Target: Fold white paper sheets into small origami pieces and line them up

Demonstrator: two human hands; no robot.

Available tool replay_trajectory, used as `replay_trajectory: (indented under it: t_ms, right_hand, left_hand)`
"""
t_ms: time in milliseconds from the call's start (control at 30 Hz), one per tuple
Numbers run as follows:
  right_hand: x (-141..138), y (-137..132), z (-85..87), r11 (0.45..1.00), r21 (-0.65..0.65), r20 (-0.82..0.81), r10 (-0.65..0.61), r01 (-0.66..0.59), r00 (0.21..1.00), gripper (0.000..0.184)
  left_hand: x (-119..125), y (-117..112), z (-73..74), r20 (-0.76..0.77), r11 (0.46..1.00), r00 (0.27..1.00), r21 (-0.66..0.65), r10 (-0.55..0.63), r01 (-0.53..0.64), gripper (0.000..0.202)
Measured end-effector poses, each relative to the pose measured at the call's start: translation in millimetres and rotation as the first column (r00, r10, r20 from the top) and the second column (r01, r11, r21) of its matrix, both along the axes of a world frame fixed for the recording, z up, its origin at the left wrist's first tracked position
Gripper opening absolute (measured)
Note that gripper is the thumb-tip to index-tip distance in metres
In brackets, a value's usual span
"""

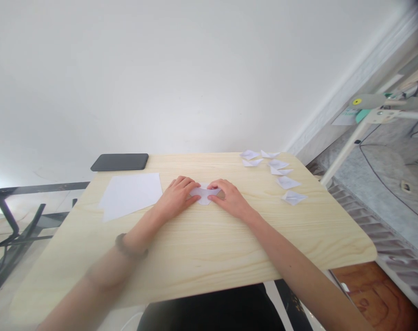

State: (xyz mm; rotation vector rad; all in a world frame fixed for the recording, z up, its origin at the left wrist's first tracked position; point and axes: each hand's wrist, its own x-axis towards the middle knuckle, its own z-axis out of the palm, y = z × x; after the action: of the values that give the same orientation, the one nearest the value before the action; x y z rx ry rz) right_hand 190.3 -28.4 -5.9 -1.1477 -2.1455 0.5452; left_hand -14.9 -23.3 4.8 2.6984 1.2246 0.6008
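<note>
Between my two hands, over the middle of the wooden table (209, 243), is a small piece of folded white paper (204, 195). My left hand (179, 195) pinches its left side between thumb and fingers. On the right side, my right hand (229, 197) grips it in the same way, with the fingers curled over the top edge and the thumb below. The paper's outer ends are partly hidden by my fingers. A dark bracelet (130, 248) circles my left wrist.
At the table's right lie several folded paper boats (294, 197). A stack of white paper sheets (131, 195) rests left of my hands, with a black phone (119, 162) behind it. The white wall (195, 82) meets the back edge. Beyond the right side stands a white metal frame (346, 147).
</note>
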Motion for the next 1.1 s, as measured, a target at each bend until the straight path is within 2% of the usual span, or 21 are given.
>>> replay_trajectory:
  t_ms: [233,467,700,900,1100]
  right_hand:
    - [0.3,-1.6,1.9,0.999,0.032,0.038,0.025,-0.026,0.999,0.014]
    - [1.8,-4.1,6.5,0.989,0.126,0.188,0.049,-0.073,0.981,0.013]
    - [-0.9,-7.1,7.0,0.98,0.183,0.272,0.029,-0.081,0.962,0.026]
    - [-2.0,-8.6,7.5,0.969,0.244,0.317,-0.05,-0.031,0.947,0.024]
    - [7.1,-4.7,7.8,0.95,0.31,0.347,-0.149,0.037,0.926,0.023]
  left_hand:
    - [1.0,-1.4,0.9,-0.053,0.997,0.998,0.07,-0.017,0.021,0.025]
    - [3.0,-3.8,4.4,-0.118,0.994,0.993,0.109,0.0,0.013,0.024]
    - [3.5,-4.8,5.4,-0.129,0.99,0.992,0.137,-0.006,0.024,0.024]
    - [5.4,-7.2,7.8,-0.177,0.99,0.984,0.142,-0.003,0.028,0.024]
    - [5.8,-10.1,10.2,-0.153,0.991,0.986,0.122,0.066,-0.047,0.028]
